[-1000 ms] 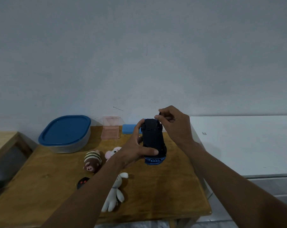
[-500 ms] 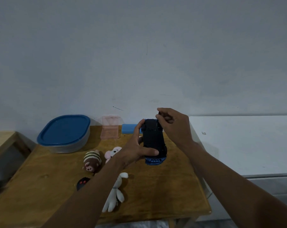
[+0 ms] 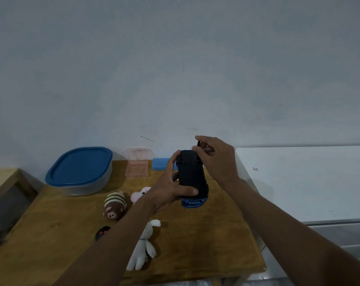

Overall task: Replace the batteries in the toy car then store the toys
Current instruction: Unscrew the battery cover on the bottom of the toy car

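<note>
While car (image 3: 192, 174) stays gripped, right hand (image 3: 218, 159) higher

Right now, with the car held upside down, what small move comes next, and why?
Probably lift the thin dark piece away: the right hand pinches it at the toy car's far end, while the left hand grips the car underside up.

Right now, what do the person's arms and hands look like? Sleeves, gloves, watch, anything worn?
Both forearms are bare as far as the frame reaches, with no sleeves showing. The left hand and right hand have no gloves, and neither wrist has a watch or band. I can make out no rings, but the light is dim, so small items could be missed.
</note>
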Demonstrator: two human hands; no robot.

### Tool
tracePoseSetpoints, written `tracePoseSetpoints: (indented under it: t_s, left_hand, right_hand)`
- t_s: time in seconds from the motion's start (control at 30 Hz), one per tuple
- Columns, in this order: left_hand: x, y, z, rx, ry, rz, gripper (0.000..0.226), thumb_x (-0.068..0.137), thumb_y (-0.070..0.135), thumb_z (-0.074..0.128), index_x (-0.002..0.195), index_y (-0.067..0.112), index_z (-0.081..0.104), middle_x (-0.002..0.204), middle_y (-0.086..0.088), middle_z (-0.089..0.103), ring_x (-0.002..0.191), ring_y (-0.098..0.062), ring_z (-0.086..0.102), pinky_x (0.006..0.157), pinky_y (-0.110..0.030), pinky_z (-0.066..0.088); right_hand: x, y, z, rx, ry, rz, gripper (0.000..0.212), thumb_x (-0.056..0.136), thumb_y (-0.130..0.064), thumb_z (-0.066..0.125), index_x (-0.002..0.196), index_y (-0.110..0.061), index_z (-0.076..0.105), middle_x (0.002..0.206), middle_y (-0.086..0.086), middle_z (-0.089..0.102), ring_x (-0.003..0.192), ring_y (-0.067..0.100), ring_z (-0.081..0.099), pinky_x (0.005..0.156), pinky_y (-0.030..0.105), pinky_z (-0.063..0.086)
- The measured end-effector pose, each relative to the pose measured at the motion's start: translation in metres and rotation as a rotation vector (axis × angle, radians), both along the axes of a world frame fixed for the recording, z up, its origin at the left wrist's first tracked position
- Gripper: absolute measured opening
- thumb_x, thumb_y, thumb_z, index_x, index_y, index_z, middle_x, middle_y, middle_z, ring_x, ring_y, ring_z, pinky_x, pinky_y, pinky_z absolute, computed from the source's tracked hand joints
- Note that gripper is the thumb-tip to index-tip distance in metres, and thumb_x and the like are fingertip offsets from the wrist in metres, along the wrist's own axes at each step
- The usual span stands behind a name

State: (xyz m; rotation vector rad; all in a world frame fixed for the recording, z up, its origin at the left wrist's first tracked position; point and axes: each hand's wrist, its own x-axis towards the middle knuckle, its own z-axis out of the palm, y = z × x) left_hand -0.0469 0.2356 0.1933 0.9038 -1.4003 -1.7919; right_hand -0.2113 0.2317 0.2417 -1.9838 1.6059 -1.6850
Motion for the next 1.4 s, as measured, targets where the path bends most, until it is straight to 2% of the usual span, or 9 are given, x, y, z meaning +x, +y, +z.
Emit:
tracePoseSetpoints:
  t_s: [0.13,0.27,0.37,0.7,0.87,1.0,1.27,1.4]
  left_hand:
    - [-0.0004,0.0008,0.0002,-0.001,-0.003,-0.006,0.117,0.059,-0.002,0.085,0.138,0.061,0.025,0.138,-0.013,0.046,0.12,-0.036,0.056,0.095,-0.06,0.049]
    - [-0.0012,-0.0004,0.001,0.0,-0.011,-0.003,0.118,0.053,0.007,0.089,0.136,0.063,0.027,0.139,-0.013,0.045,0.122,-0.036,0.054,0.096,-0.06,0.049]
    - [-0.0008,-0.0009,0.0009,-0.024,-0.026,-0.004,0.117,0.051,0.01,0.091,0.134,0.065,0.029,0.139,-0.014,0.046,0.123,-0.037,0.053,0.096,-0.061,0.048]
    - [-0.0006,-0.0007,0.0021,-0.018,-0.027,-0.004,0.119,0.05,0.009,0.091,0.135,0.063,0.027,0.137,-0.015,0.049,0.12,-0.036,0.057,0.095,-0.06,0.049]
    - [0.0005,-0.0011,0.0017,-0.02,-0.017,-0.001,0.117,0.051,0.009,0.091,0.135,0.063,0.029,0.138,-0.016,0.048,0.12,-0.038,0.056,0.094,-0.061,0.049]
    - [0.0015,-0.0014,0.0028,-0.009,0.0,-0.006,0.119,0.051,0.007,0.09,0.138,0.06,0.027,0.139,-0.016,0.047,0.12,-0.038,0.056,0.094,-0.061,0.049]
    - [0.0032,-0.0037,0.0008,-0.017,-0.016,0.003,0.12,0.05,0.008,0.091,0.137,0.061,0.027,0.137,-0.016,0.049,0.119,-0.039,0.057,0.094,-0.063,0.048]
    - [0.0038,-0.004,0.0021,-0.015,-0.01,0.002,0.121,0.05,0.007,0.09,0.139,0.06,0.026,0.135,-0.018,0.051,0.117,-0.039,0.058,0.094,-0.063,0.048]
  right_hand:
    - [-0.0004,-0.0002,0.0008,0.004,0.035,0.012,0.03,0.085,-0.012,0.069,0.115,-0.008,0.068,0.098,0.008,0.073,0.08,0.016,0.07,0.076,0.032,0.06]
    - [-0.0018,0.0,0.0023,-0.001,0.033,-0.007,0.03,0.084,-0.011,0.07,0.114,-0.009,0.069,0.092,0.006,0.072,0.078,0.017,0.068,0.076,0.034,0.059]
    - [-0.0006,0.001,0.0031,-0.006,0.058,0.009,0.032,0.084,-0.009,0.07,0.116,-0.009,0.067,0.093,0.007,0.071,0.077,0.015,0.068,0.074,0.029,0.06]
    - [0.0014,0.0018,0.0061,-0.024,0.097,-0.022,0.03,0.083,-0.009,0.07,0.113,-0.01,0.069,0.079,0.003,0.067,0.069,0.013,0.06,0.072,0.033,0.058]
    - [0.0032,0.0011,0.0068,-0.001,0.098,-0.02,0.032,0.084,-0.011,0.069,0.116,-0.012,0.068,0.088,0.006,0.065,0.072,0.014,0.063,0.072,0.03,0.058]
    - [0.0047,0.0006,0.0066,-0.016,0.103,0.008,0.034,0.084,-0.003,0.066,0.118,-0.007,0.067,0.087,0.008,0.064,0.075,0.016,0.062,0.072,0.029,0.059]
    - [0.0075,-0.0007,0.0065,0.021,0.119,0.008,0.038,0.086,-0.009,0.066,0.124,-0.009,0.063,0.093,0.008,0.06,0.077,0.015,0.062,0.071,0.024,0.058]
    - [0.0076,-0.0003,0.007,0.019,0.131,0.008,0.037,0.086,-0.003,0.061,0.124,-0.007,0.062,0.09,0.009,0.063,0.077,0.016,0.06,0.072,0.029,0.058]
